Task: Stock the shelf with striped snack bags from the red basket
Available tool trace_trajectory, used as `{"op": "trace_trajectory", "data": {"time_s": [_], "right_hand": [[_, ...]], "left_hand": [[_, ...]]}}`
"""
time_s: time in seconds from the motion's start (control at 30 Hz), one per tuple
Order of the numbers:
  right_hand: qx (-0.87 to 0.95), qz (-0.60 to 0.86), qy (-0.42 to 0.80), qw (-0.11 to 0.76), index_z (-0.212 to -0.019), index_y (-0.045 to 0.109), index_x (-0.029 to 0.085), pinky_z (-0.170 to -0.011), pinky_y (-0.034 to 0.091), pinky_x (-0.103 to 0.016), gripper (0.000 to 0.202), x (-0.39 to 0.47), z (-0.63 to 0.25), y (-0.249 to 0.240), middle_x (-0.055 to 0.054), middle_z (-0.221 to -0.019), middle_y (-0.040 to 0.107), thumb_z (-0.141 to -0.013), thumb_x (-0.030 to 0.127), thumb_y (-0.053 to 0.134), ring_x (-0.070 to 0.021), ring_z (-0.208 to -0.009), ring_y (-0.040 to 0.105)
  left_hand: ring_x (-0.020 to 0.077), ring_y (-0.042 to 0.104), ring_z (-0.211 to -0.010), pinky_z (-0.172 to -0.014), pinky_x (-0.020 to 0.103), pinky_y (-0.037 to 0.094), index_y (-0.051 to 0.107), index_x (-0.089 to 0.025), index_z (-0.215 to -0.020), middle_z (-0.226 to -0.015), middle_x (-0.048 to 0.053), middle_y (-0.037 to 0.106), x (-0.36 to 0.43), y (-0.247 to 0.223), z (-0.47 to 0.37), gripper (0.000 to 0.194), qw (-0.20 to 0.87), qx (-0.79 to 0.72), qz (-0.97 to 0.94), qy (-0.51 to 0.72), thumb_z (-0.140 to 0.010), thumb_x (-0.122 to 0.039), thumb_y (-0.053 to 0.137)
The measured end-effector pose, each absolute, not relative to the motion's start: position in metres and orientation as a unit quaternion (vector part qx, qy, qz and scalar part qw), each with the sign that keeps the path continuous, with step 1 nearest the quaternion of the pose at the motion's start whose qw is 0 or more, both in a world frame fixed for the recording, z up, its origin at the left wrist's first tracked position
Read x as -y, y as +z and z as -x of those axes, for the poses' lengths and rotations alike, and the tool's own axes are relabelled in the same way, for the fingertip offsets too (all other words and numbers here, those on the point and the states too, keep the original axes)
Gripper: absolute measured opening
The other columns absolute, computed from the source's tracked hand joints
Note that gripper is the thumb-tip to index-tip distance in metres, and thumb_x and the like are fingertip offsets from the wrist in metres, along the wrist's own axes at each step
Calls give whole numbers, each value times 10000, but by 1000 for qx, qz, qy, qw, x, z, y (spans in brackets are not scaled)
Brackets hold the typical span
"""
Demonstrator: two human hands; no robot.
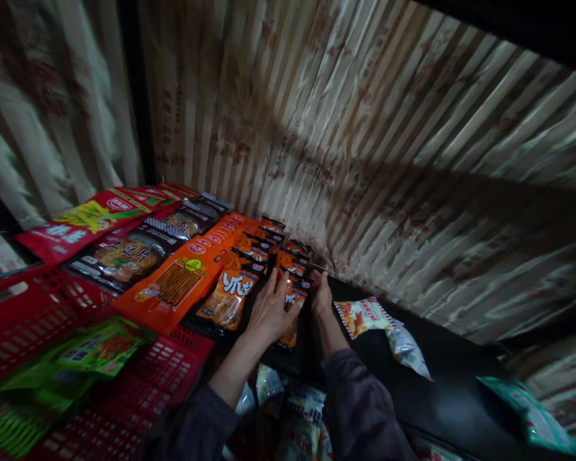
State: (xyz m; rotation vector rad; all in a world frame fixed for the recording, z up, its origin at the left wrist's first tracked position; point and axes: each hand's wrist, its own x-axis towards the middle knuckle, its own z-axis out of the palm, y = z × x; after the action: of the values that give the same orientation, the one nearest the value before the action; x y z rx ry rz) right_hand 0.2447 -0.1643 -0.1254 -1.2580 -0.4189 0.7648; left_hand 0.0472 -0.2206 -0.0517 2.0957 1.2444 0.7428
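Left hand [269, 314] lies over an orange-and-black snack packet [299, 289] near the centre of the frame, fingers loosely spread and thumb out, perhaps to steady it from above. Right hand [322, 296] stands edge-on just beside that packet's right side, fingers partly curled; I cannot tell whether they touch or pinch anything. Set this way, the two hands seem to act as side guides for the row. Similar packets [290, 262] overlap behind it, likely so that several fit while the front one shows most. Left of centre, orange stick bags [180, 282] and dark bags [125, 255] lie printed face up, probably for easy reading. At centre right, a white packet [362, 316] lies apart on the black shelf [379, 368]
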Motion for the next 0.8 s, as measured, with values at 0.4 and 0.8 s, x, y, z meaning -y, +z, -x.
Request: {"op": "trace_trajectory", "data": {"time_s": [0.4,0.8], "right_hand": [[250,427,435,752,-1090,680,227,-966,514,-398,475,148,-214,-109,-47,-1127,722,-899,565,407,-214,-1111,645],[237,468,430,735,-1070,678,219,-951,512,-435,536,144,-213,-114,-75,-1074,729,-861,626,400,-242,-1104,645]], "left_hand": [[251,218,-1457,-1175,394,232,233,-140,-1510,-1591,147,176,203,-63,-36,778,366,-452,-773,253,-854,-458,505],[199,312,-1424,-1187,370,248,289,-97,-1478,-1547,133,317,194,-76,-34,695,382,-409,-768,310,-818,-210,472]]}}
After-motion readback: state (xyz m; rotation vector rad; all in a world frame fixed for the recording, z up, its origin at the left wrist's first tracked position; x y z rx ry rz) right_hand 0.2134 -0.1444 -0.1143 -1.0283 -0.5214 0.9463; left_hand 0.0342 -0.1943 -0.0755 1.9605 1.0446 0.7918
